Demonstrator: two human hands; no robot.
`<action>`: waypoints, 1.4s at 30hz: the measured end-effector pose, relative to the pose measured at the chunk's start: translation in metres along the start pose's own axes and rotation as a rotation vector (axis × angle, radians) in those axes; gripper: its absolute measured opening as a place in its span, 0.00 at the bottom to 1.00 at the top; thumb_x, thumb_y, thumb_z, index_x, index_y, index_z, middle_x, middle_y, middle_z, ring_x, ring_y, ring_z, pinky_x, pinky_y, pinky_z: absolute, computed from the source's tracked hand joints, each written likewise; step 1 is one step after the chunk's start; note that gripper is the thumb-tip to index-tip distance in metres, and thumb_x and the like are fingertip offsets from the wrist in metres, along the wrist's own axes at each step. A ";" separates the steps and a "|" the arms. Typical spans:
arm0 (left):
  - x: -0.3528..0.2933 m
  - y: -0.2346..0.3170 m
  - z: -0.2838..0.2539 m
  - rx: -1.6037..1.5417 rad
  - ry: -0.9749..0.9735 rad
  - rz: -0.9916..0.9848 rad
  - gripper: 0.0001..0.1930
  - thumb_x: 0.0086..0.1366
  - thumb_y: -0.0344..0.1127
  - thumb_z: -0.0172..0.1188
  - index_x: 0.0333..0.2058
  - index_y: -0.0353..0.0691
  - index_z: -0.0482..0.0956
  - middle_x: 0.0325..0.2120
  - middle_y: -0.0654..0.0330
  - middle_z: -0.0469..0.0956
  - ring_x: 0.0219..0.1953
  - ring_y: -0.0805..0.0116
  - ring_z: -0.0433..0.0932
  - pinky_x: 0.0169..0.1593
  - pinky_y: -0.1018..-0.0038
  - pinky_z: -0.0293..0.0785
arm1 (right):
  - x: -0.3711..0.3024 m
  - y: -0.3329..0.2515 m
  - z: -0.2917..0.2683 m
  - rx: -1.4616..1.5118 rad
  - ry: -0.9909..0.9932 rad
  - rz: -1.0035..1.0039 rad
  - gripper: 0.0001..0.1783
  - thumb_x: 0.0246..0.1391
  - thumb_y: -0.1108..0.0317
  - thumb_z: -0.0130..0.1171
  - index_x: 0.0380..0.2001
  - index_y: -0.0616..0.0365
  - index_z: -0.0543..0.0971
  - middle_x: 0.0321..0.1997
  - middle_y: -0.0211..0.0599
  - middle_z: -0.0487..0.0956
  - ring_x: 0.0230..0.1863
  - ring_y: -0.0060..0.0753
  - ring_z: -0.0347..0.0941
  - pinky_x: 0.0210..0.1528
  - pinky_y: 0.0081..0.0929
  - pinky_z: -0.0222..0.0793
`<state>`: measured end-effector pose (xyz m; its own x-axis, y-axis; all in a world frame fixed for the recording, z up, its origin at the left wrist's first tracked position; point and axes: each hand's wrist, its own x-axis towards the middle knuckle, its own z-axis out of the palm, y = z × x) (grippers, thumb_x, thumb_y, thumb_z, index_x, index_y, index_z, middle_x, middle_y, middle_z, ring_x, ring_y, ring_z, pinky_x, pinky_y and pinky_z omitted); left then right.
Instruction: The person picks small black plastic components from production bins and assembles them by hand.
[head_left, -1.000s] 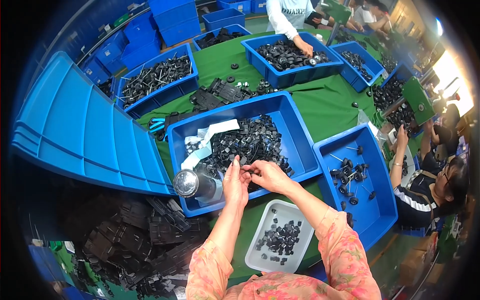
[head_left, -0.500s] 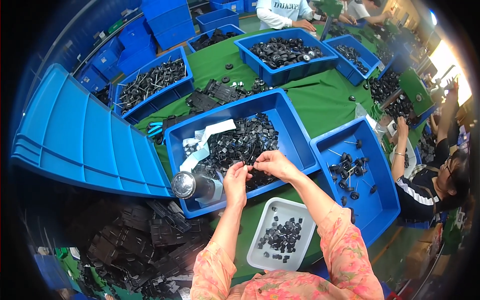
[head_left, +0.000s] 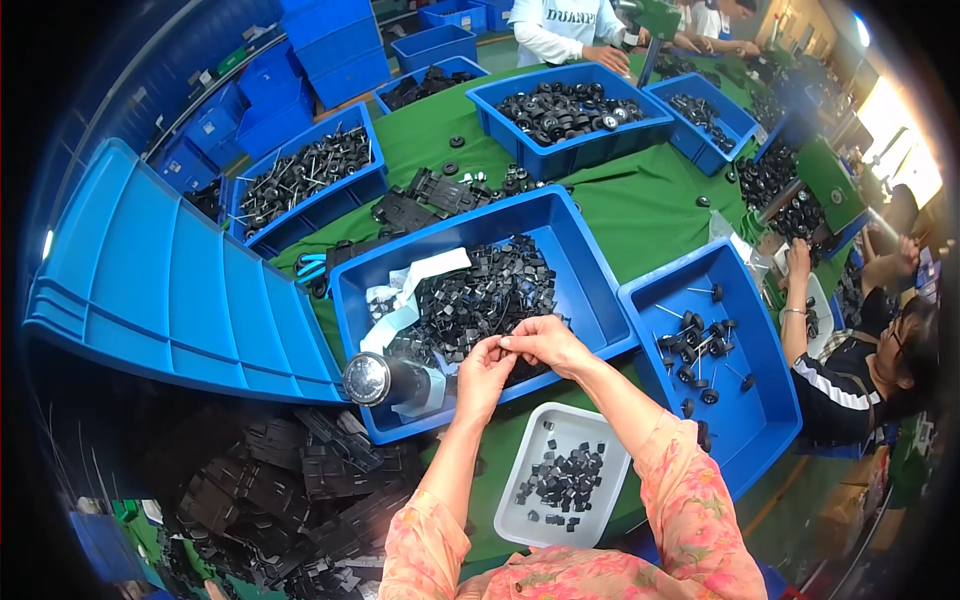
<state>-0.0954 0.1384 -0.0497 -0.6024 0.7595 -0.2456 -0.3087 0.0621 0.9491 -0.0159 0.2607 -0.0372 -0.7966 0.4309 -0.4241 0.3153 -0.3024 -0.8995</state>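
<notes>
My left hand (head_left: 484, 376) and my right hand (head_left: 548, 343) meet fingertip to fingertip over the near edge of a blue bin (head_left: 590, 270). Both are closed in a pinch; whatever they hold is too small and covered to name. Beneath and beyond them lies a heap of small black plastic parts (head_left: 490, 290), with a strip of white paper (head_left: 435, 265) on its left. A dark jar with a silvery lid (head_left: 368, 380) stands at the bin's near left corner. Closer to me, a white tray (head_left: 515, 500) carries similar small black pieces (head_left: 570, 475).
On the right, a blue bin (head_left: 750, 420) contains wheels on axles. More bins of wheels (head_left: 575, 110) and axles (head_left: 305, 175) line the green cloth (head_left: 640, 220). A large blue crate (head_left: 170, 290) leans at left above black plastic bases (head_left: 270, 480). A co-worker (head_left: 850, 350) sits at right.
My joined hands have drawn slightly back toward me and down, and the fingertips are pressed closer together. The co-worker at right has shifted a raised arm.
</notes>
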 end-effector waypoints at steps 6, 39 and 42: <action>0.004 0.005 -0.004 -0.195 0.108 -0.169 0.11 0.56 0.27 0.56 0.39 0.34 0.71 0.27 0.60 0.76 0.18 0.82 0.66 0.23 0.86 0.62 | 0.030 -0.006 -0.036 -0.311 0.332 -0.098 0.15 0.45 0.58 0.59 0.21 0.61 0.77 0.17 0.29 0.73 0.17 0.18 0.64 0.20 0.19 0.61; 0.001 -0.002 -0.010 -0.436 0.261 0.002 0.13 0.57 0.25 0.54 0.42 0.33 0.68 0.31 0.59 0.76 0.20 0.82 0.65 0.25 0.88 0.61 | 0.008 -0.006 -0.015 -0.634 0.457 -0.259 0.10 0.39 0.65 0.62 0.25 0.59 0.75 0.22 0.37 0.76 0.25 0.28 0.73 0.29 0.25 0.68; -0.002 -0.005 -0.010 -0.415 0.250 -0.013 0.14 0.57 0.24 0.53 0.43 0.32 0.68 0.31 0.59 0.76 0.21 0.82 0.65 0.25 0.87 0.62 | 0.005 -0.006 -0.010 -0.611 0.371 -0.311 0.10 0.39 0.65 0.61 0.25 0.59 0.75 0.22 0.37 0.76 0.26 0.28 0.73 0.30 0.26 0.68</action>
<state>-0.1000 0.1305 -0.0556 -0.7394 0.5783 -0.3447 -0.5543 -0.2322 0.7993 -0.0166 0.2736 -0.0355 -0.7042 0.7080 -0.0529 0.4198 0.3551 -0.8353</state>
